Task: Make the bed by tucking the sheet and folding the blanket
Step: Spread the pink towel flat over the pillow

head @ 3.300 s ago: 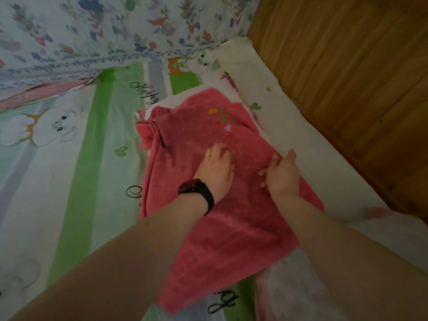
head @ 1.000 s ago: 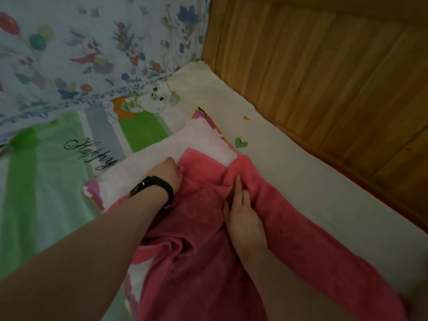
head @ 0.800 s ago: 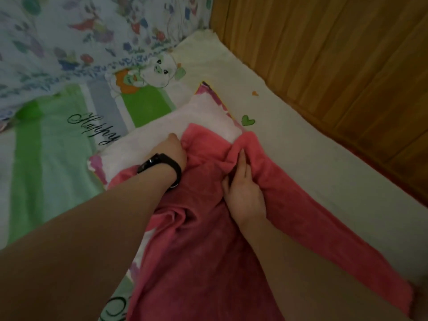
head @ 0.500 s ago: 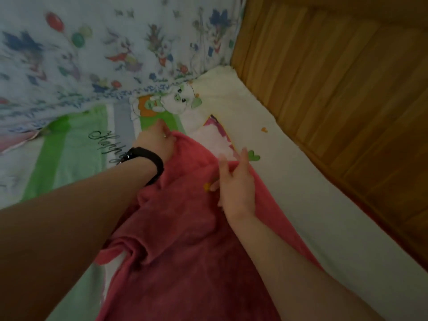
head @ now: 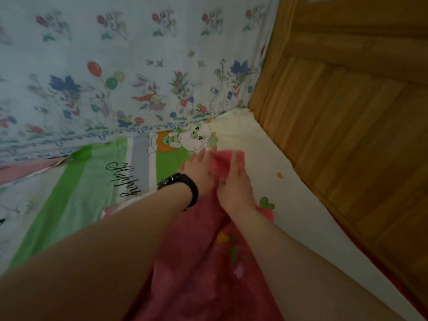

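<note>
Pressing flat on the far end of a pink-red fleece blanket point(head: 203, 262) with left hand point(head: 199, 172) and right hand point(head: 236, 181), side by side, nearly touching. Left fingers straight, slightly spread, blurred, laid over the blanket's far left corner; no curl, nothing pinched. Right fingers straight too, palm down on the blanket just right of the left hand. Grip released on both, flat contact only. Black wristband point(head: 183, 185) on the left wrist.

Blanket spread as a long strip from the near edge of view to the far right part of the bed, lying on a green-and-white striped cartoon sheet point(head: 88, 205), far end just short of a printed white animal figure point(head: 192, 140). Small yellow-and-green embroidered motif point(head: 231, 246) on the blanket between the forearms. Black script lettering point(head: 124, 179) on the sheet, left of the left wrist. Green heart print point(head: 266, 202) on the cream part of the sheet, touching the blanket's right edge.

Pale floral cloth point(head: 115, 66) hanging along the far side; wooden panel wall point(head: 347, 135) on the right, against the bed edge
</note>
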Available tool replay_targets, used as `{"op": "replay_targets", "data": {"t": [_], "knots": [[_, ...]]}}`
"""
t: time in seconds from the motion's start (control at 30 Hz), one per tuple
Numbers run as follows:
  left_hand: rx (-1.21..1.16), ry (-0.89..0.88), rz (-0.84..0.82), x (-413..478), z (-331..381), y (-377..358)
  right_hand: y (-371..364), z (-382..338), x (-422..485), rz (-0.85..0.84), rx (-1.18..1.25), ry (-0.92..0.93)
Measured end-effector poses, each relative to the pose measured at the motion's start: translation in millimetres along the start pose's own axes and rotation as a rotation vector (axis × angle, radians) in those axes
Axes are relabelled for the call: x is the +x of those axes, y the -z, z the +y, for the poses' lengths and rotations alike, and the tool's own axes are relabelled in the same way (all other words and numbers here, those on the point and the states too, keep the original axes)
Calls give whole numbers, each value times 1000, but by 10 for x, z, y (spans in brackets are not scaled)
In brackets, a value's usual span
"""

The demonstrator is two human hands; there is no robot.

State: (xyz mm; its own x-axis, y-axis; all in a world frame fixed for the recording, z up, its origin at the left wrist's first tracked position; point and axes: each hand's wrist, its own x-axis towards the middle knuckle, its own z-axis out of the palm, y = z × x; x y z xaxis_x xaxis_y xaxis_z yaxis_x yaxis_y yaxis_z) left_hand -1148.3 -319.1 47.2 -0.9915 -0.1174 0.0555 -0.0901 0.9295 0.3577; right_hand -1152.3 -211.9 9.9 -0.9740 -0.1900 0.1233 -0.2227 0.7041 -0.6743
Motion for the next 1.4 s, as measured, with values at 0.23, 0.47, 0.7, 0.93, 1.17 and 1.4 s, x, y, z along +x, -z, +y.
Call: {"op": "replay_targets", "data": {"t": [0.23,0.47,0.7,0.93,1.17,1.4], "knots": [[63,135,-199,-231,-281,-267,-311,190,-161,-248,-374,-42],[147,558,-123,-407,-739,82,-346,-301,-213,93,-612,286],[-21,643,-509,-719,-1241,504,-486,-602,-167,-256,-413,144],[-90,689,-442,-935,-1466,412,-575,-769,-243,-145,-531,178],[-483,794,48,-884,-1684,464,-596,-863,-237,31,-315,229],[-241,572,195,-821,-1710,60,-971,-904,-245,-245,-415,244]]}}
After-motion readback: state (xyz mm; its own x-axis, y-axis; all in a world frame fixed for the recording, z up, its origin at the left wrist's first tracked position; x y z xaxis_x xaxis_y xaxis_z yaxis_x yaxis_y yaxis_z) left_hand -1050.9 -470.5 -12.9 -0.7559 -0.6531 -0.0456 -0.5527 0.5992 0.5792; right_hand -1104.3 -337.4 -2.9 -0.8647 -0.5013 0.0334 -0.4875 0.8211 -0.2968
